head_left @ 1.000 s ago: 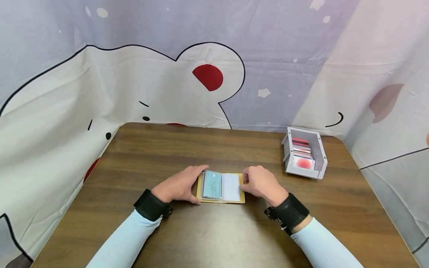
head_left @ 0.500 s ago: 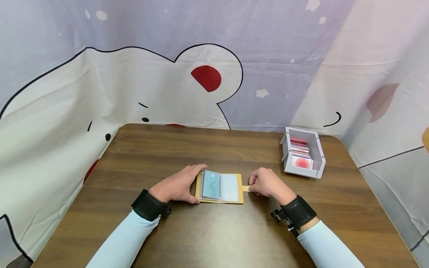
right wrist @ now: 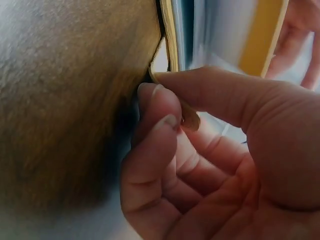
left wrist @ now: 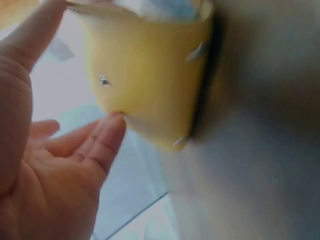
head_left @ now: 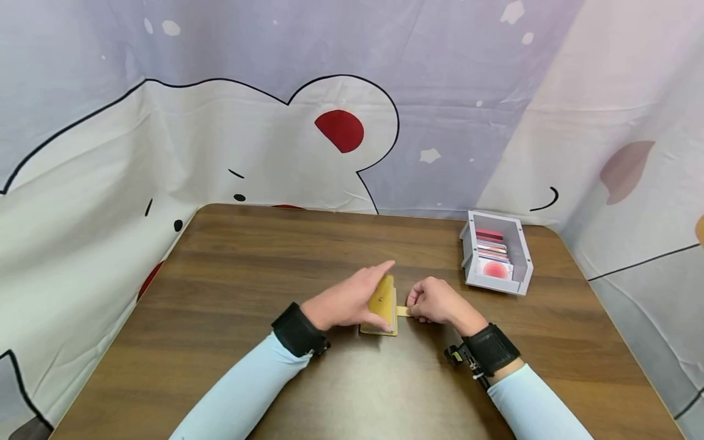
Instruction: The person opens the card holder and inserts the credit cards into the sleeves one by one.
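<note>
A small yellow card holder stands partly folded on the wooden table, its cover with a metal snap tilted up over the clear sleeves. My left hand holds that cover by its edges, fingers at the far side and thumb at the near side. On the right, my right hand pinches the short closing strap between thumb and curled fingers, low at the table. Seen from the right wrist, the strap runs under the thumb. The blue card inside is mostly hidden by the cover.
A grey open-topped box with a row of cards stands at the table's back right. A patterned curtain hangs behind the wooden table.
My left hand has moved right, swinging the card holder's left cover up and over the sleeves. My right hand has shifted a little right from the holder's edge and now grips the strap.
</note>
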The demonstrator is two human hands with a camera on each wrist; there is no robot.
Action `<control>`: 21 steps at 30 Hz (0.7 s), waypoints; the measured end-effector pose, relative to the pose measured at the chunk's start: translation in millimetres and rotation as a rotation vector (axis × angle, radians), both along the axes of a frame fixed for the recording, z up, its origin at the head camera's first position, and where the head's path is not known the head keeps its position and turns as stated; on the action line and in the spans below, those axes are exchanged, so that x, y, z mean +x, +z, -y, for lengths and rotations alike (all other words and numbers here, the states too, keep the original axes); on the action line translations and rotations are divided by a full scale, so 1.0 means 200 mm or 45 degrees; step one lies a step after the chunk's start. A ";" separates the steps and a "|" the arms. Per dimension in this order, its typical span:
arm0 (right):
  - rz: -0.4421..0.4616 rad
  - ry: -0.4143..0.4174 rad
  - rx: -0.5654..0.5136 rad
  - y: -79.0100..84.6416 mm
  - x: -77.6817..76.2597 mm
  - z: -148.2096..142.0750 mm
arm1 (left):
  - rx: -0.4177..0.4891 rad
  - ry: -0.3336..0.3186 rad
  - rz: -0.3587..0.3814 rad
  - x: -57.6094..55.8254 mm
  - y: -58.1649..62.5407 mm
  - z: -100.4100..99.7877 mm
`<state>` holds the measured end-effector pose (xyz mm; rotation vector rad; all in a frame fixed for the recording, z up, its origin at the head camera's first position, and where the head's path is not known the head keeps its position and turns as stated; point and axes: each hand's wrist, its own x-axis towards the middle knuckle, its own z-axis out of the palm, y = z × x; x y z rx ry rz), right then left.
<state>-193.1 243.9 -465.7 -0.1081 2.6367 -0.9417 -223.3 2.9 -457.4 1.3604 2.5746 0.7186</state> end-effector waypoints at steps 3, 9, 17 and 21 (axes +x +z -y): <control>0.027 0.103 -0.155 -0.01 -0.02 -0.04 | -0.058 0.002 -0.075 0.02 -0.06 -0.04; 0.133 0.308 -0.507 0.00 -0.07 -0.10 | -0.106 0.108 -0.161 0.04 -0.11 -0.07; -0.105 0.499 -0.379 -0.04 -0.12 -0.01 | -0.055 0.102 -0.062 0.04 -0.14 -0.08; -0.188 0.516 -0.322 -0.07 -0.13 0.03 | -0.052 0.107 -0.040 0.04 -0.13 -0.08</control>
